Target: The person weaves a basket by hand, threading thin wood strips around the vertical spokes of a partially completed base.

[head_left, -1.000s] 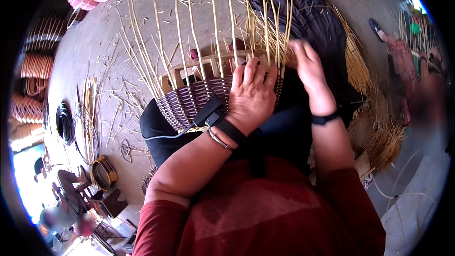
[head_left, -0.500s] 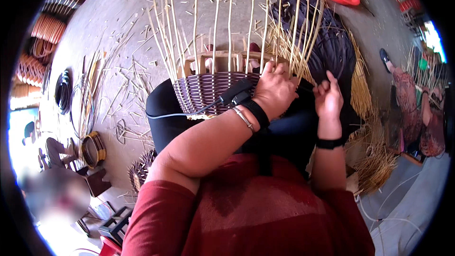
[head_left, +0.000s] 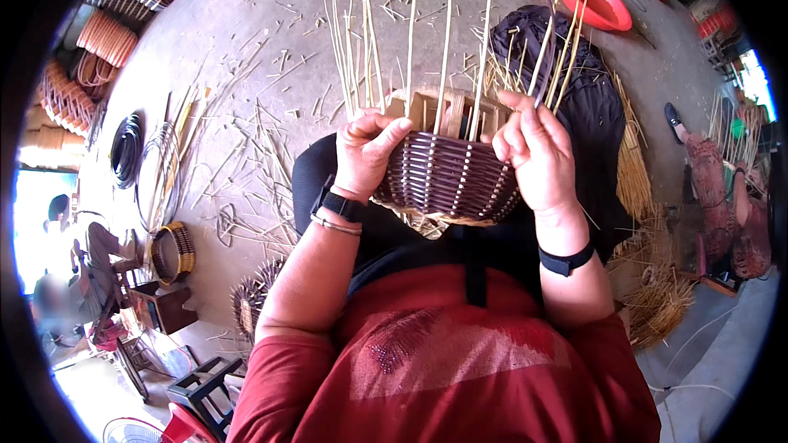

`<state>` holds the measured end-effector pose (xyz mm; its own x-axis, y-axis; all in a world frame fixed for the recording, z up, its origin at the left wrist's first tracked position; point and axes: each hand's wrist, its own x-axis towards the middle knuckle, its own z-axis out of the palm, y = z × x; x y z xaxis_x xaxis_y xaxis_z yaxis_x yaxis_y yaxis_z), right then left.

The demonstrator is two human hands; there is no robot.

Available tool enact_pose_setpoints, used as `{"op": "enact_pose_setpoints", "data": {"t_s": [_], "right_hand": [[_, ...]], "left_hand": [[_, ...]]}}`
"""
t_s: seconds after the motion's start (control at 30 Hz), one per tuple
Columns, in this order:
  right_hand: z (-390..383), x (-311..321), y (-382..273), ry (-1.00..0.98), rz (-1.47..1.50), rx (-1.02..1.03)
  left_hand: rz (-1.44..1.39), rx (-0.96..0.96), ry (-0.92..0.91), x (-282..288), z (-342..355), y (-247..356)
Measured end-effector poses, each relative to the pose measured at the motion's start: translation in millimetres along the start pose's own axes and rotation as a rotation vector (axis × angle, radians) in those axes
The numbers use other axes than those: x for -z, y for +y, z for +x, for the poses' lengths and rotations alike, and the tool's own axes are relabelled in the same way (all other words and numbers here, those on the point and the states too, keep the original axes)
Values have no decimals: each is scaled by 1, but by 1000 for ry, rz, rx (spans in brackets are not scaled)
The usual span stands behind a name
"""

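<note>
Clasping the left rim, the left hand [head_left: 371, 148] presses its thumb against curled fingers. Next comes the half-woven brown wicker basket [head_left: 443, 176], resting on the person's lap [head_left: 316, 176], pale stakes [head_left: 411, 41] rising around a wooden form [head_left: 452, 113]. The right hand [head_left: 542, 152] curls at the right rim (whether it pinches the dark strand [head_left: 538, 102], I cannot tell). Uneven tugging could tilt a stake; slack in the strand could leave gaps in the weave.

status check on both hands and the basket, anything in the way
Left hand gripping basket at left rim. Right hand at right rim. Dark weave only partway up pale stakes. Stakes stand between hands.
</note>
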<state>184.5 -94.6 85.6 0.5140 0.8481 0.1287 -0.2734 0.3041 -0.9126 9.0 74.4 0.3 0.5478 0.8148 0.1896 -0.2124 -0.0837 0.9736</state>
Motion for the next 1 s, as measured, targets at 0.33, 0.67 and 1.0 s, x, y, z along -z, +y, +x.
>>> {"op": "enact_pose_setpoints", "data": {"t_s": [0.33, 0.67, 1.0], "right_hand": [[62, -8, -12, -24, -1170, 359], [1, 35, -13, 160, -1, 35], [68, 95, 38, 298, -995, 199]], "left_hand": [[1118, -477, -193, -54, -38, 46], [1158, -437, -153, -64, -40, 45], [1313, -469, -502, -142, -35, 53]]}}
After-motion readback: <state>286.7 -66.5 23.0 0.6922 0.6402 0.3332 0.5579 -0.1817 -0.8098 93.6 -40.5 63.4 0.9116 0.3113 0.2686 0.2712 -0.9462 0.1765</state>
